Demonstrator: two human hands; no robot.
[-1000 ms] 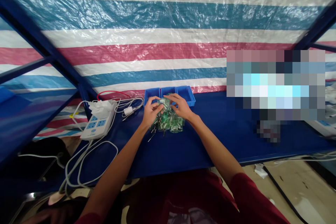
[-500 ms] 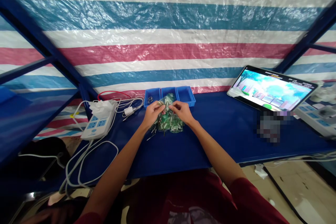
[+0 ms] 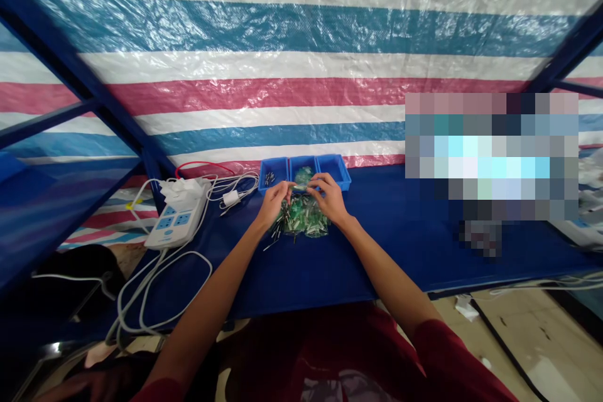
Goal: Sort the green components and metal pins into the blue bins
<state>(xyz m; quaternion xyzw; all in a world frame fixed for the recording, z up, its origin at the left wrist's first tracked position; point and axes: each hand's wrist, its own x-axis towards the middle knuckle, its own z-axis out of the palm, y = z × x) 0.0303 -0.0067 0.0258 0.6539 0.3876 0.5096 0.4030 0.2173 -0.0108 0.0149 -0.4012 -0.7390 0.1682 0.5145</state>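
Observation:
Both hands are together just in front of the middle blue bin (image 3: pixel 296 162). My left hand (image 3: pixel 274 204) pinches one end of what looks like a small clear plastic bag (image 3: pixel 300 188). On its other end, the thumb and fingers of my right hand (image 3: pixel 331 198) are closed. Its contents are too small to make out. Under the hands lies a pile of clear, greenish bags (image 3: pixel 308 220) with slim metal parts. Loose metal pins (image 3: pixel 277 229) stick out at its left. More clear bag material (image 3: pixel 305 174) shows in the middle bin.
The left bin (image 3: pixel 277 167) holds several small metal pieces; the right bin (image 3: pixel 335 169) stands beside the middle one. Leftward are a power strip (image 3: pixel 172 226), a charger (image 3: pixel 230 199) and tangled white cables. A pixelated patch covers the table's right side. A striped sheet hangs behind.
The bag between my hands has been turned flatter, and its bulk no longer shows. My right fingers have lifted and spread slightly. The pile and bins stay put.

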